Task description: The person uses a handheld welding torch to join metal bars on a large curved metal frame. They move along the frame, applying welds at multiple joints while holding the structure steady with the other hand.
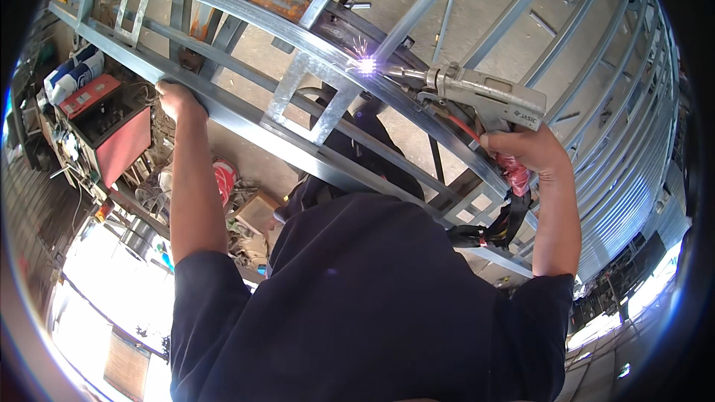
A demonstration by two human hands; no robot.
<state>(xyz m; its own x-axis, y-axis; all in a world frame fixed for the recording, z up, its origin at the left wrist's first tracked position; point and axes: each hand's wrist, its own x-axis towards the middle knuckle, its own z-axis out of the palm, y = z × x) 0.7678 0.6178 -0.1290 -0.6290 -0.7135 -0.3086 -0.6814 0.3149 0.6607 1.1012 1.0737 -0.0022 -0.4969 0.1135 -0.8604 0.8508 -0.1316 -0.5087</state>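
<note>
My right hand (525,147) is closed round welding gun (484,93) | its nozzle points left, toward curved bar (298,32) | left hand (181,101) clasps near rail (238,120)

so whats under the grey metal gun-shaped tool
Below the grey metal gun-shaped tool, silver metal bars and pale concrete floor show around its outline; whatever its body covers is hidden.

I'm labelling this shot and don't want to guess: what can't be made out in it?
All in the head view:
- Metal right under the spark: lost in its glare.
- Most fingers of the right hand: hidden by the hand itself and the gun.
- Upper ends of several bars: cut off by the top edge.
- Part of the red-and-white container: behind the left forearm.
</note>
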